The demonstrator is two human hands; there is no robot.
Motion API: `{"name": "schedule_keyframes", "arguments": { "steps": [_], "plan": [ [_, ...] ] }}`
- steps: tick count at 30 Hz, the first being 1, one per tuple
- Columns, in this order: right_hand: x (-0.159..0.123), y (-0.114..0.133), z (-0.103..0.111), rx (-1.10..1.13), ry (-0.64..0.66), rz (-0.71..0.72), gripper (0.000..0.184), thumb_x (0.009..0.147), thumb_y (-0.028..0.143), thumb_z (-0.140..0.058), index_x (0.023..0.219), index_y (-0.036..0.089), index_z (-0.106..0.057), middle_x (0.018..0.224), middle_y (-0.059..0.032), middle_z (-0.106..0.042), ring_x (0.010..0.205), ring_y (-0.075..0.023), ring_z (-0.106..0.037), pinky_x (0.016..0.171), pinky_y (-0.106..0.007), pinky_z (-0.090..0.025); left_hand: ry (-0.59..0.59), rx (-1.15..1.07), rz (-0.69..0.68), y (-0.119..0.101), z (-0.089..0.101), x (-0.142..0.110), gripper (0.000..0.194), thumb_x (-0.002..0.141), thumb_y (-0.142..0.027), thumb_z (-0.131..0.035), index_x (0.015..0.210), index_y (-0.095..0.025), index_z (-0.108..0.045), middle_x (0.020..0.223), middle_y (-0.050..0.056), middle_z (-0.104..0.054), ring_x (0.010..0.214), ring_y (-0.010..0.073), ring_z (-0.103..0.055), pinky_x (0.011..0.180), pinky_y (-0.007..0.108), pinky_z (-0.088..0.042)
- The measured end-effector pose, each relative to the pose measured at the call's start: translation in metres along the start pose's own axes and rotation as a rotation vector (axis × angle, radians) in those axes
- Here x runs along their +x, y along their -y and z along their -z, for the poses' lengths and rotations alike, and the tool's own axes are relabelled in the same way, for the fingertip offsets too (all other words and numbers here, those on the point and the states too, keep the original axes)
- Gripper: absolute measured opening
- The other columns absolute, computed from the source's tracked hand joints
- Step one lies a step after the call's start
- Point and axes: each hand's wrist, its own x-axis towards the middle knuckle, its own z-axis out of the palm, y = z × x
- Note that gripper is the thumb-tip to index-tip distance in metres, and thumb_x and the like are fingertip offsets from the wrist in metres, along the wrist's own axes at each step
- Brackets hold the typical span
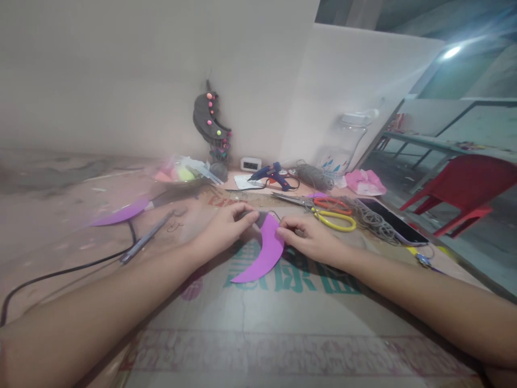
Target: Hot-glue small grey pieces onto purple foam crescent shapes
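Observation:
A purple crescent-shaped piece (269, 249) is held over the printed cardboard (226, 334), its pointed tip hanging down to the left. My right hand (309, 235) pinches its right edge near the top between thumb and fingers. My left hand (231, 225) is closed at the upper left of the crescent, fingertips at a small patch of grey material along its edge; whether this is yarn or felt I cannot tell. Just beyond my right hand lie scissors with red and yellow handles (334, 219). Grey yarn (374, 218) is tangled to their right.
A blue glue gun (274, 175) stands at the back near a small digital clock (251, 164) and a clear bottle (343, 143). A decorated grey crescent (204, 116) hangs on the wall. Left are another purple crescent (121, 212) and a black cable (68, 271). A phone (391, 221) lies right.

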Motion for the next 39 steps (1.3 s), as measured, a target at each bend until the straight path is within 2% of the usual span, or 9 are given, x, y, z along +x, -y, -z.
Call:
{"name": "schedule_keyframes", "arguments": {
  "steps": [3,5,6,10,12,14,16,19,39],
  "plan": [
    [-0.0004,-0.0015,0.0022,-0.027,-0.178,0.018,0.028,0.092,0.034,-0.046,0.07,0.018,-0.051,0.067,0.0015,-0.051,0.063,-0.0113,-0.047,0.059,-0.024,-0.037,0.034,-0.01,-0.013,0.0028,-0.0003,0.0,0.032,0.086,-0.045,-0.052,0.085,-0.015,-0.062,0.065,0.0,-0.062,0.058,0.012,-0.052,0.056,0.023,-0.04],
    [-0.0001,-0.003,0.0027,0.013,-0.278,-0.001,0.016,0.089,0.033,-0.052,0.082,0.019,-0.054,0.072,0.001,-0.054,0.065,-0.0116,-0.05,0.06,-0.024,-0.04,0.067,-0.03,-0.024,0.0035,-0.0002,-0.0003,0.032,0.086,-0.046,-0.052,0.084,-0.015,-0.061,0.066,0.0,-0.062,0.058,0.0115,-0.051,0.055,0.022,-0.039],
    [0.0002,-0.0037,0.0023,0.06,-0.274,-0.027,0.013,0.087,0.032,-0.055,0.091,0.019,-0.055,0.073,0.0014,-0.055,0.063,-0.0113,-0.05,0.058,-0.024,-0.041,0.084,-0.04,-0.024,0.0034,-0.0002,-0.0006,0.033,0.086,-0.046,-0.052,0.084,-0.015,-0.061,0.067,0.0,-0.062,0.059,0.0113,-0.052,0.056,0.022,-0.039],
    [0.0029,-0.0046,-0.0029,0.397,-0.104,-0.143,0.037,0.083,0.029,-0.06,0.117,0.025,-0.046,0.087,0.0001,-0.061,0.053,-0.0088,-0.051,0.049,-0.023,-0.044,0.136,-0.082,-0.004,0.0026,-0.0013,-0.0018,0.032,0.086,-0.046,-0.053,0.086,-0.015,-0.06,0.07,0.001,-0.064,0.06,0.0114,-0.054,0.057,0.022,-0.038],
    [0.0042,-0.0039,-0.0047,0.534,-0.069,-0.157,0.035,0.081,0.027,-0.062,0.112,0.024,-0.048,0.094,-0.0018,-0.062,0.056,-0.0087,-0.055,0.051,-0.023,-0.048,0.166,-0.096,0.002,0.003,-0.0023,-0.0023,0.031,0.086,-0.046,-0.053,0.086,-0.015,-0.06,0.071,0.001,-0.064,0.061,0.0119,-0.054,0.056,0.022,-0.038],
    [0.0046,-0.0033,-0.0045,0.57,-0.071,-0.173,0.025,0.08,0.028,-0.063,0.103,0.021,-0.053,0.082,0.0004,-0.062,0.056,-0.0085,-0.054,0.051,-0.022,-0.047,0.181,-0.09,0.002,0.0041,-0.0031,-0.0027,0.032,0.086,-0.046,-0.053,0.087,-0.016,-0.06,0.072,0.002,-0.064,0.06,0.0121,-0.054,0.056,0.022,-0.038],
    [0.0041,-0.0033,-0.0025,0.521,-0.086,-0.193,0.017,0.081,0.03,-0.062,0.092,0.018,-0.058,0.066,0.0033,-0.056,0.053,-0.0082,-0.051,0.048,-0.02,-0.042,0.185,-0.071,0.001,0.0054,-0.0033,-0.0028,0.033,0.085,-0.048,-0.053,0.088,-0.016,-0.06,0.073,0.002,-0.065,0.06,0.012,-0.054,0.056,0.022,-0.038],
    [0.0026,-0.0044,0.0005,0.381,-0.12,-0.201,0.018,0.081,0.034,-0.062,0.082,0.016,-0.062,0.062,0.0026,-0.055,0.052,-0.0086,-0.048,0.048,-0.021,-0.04,0.192,-0.064,-0.003,0.0059,-0.0029,-0.0027,0.034,0.085,-0.049,-0.052,0.09,-0.016,-0.061,0.073,0.002,-0.065,0.061,0.0125,-0.055,0.055,0.023,-0.039],
    [0.0015,-0.0062,-0.002,0.215,-0.082,-0.166,0.024,0.089,0.038,-0.05,0.08,0.018,-0.06,0.058,0.004,-0.053,0.051,-0.0099,-0.047,0.052,-0.023,-0.039,0.298,-0.002,-0.086,0.0028,-0.0017,-0.0021,0.033,0.085,-0.047,-0.051,0.086,-0.016,-0.062,0.074,0.003,-0.061,0.065,0.0126,-0.054,0.058,0.022,-0.042]
  ]
}}
